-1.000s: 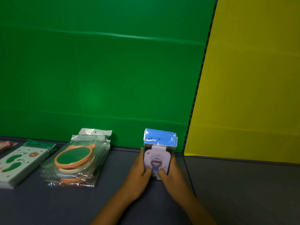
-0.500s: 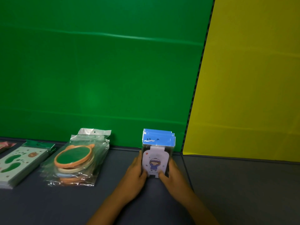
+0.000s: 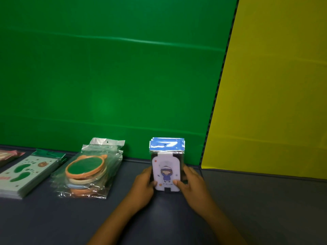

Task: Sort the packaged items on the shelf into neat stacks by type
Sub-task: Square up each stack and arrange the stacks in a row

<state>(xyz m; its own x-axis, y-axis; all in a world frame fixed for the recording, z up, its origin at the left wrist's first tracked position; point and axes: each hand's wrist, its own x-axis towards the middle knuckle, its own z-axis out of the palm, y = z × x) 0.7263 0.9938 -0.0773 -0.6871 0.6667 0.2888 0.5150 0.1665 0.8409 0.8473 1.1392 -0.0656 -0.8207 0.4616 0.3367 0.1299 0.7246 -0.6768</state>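
Observation:
A stack of blue-topped packets [image 3: 166, 167], each with a white card showing a cartoon child, rests on the dark shelf [image 3: 53, 220] against the green back wall. My left hand [image 3: 143, 186] grips its left side and my right hand [image 3: 192, 186] grips its right side, thumbs on the front card. To the left lies a stack of clear bags holding round orange-rimmed items [image 3: 88, 172]. Further left sits a stack of white footprint-print packets [image 3: 26, 174].
A pink packet [image 3: 8, 155] shows at the far left edge. The green panel [image 3: 109, 76] forms the back wall and a yellow panel [image 3: 276, 85] closes the right. The grey shelf section [image 3: 265, 206] lies right of the hands.
Both hands have squared the blue-topped stack, its top edges now lining up more evenly. The other stacks have not moved.

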